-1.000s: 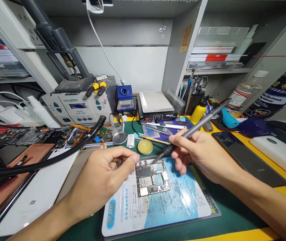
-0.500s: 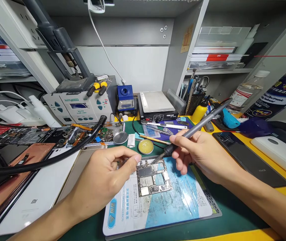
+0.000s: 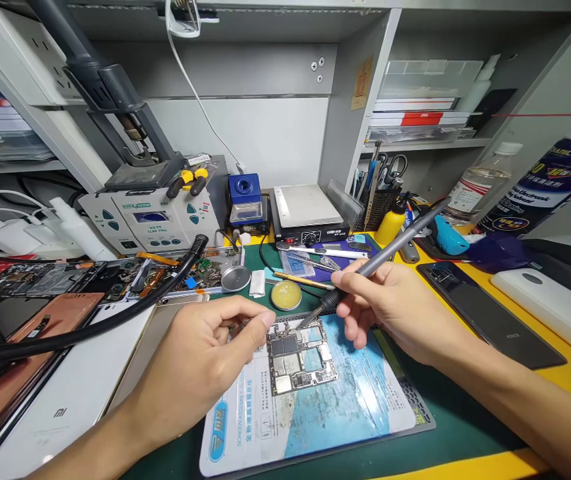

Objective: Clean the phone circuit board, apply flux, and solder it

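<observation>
A phone circuit board [image 3: 285,347] lies on a blue and white printed sheet [image 3: 345,413] in front of me. My right hand [image 3: 380,300] grips a grey soldering iron [image 3: 390,247] like a pen. The iron slants down to the left, its tip at the board's upper part. At the board's upper left edge, my left hand [image 3: 215,360] is closed, thumb and index finger pinched together. Whatever sits in that pinch is hidden or too small to make out. Just behind the board stands an open round tin of yellowish paste [image 3: 286,295].
A black hose [image 3: 115,337] arches across the left, over phone parts and a white phone back [image 3: 80,380]. Behind stand a hot-air station [image 3: 150,220], a blue iron stand [image 3: 245,197] and a heating plate [image 3: 308,207]. On the right lies a dark phone [image 3: 490,317].
The whole view has shifted slightly, moving the scene a little to the left. Both hands keep nearly the same pose around the board, with the iron tip still at its upper part.
</observation>
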### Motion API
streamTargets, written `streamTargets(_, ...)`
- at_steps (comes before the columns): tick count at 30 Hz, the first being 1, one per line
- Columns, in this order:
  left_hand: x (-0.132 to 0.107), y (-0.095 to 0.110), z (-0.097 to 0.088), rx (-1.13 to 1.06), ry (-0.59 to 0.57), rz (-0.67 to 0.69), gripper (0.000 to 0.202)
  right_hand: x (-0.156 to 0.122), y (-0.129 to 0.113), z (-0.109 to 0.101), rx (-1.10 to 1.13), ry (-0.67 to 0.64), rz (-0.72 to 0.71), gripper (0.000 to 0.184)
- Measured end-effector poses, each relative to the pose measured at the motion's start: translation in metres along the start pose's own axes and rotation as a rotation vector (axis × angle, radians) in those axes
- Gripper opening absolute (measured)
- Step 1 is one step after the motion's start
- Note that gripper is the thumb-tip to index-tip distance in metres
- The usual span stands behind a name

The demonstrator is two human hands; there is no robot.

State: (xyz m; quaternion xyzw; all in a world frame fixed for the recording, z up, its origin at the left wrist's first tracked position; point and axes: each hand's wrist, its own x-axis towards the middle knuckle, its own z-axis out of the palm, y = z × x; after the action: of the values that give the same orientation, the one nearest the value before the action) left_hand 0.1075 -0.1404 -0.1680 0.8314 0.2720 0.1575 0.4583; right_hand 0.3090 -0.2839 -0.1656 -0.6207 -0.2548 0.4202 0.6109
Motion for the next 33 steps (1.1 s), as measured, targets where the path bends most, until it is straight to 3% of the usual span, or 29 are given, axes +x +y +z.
streamTargets(9, -0.0012, -0.0028, -0.0041, 0.075, -0.046, 0.007, 0.04, -0.0007, -0.0009, 0.0009, 0.002, -0.013, -0.002, 0.028)
streamTargets(33, 0.0018, -0.0034, -0.0019, 0.043, 0.047, 0.043, 0.031, 0.001, 0.0022, -0.0022, 0.0, -0.03, -0.007, 0.031)
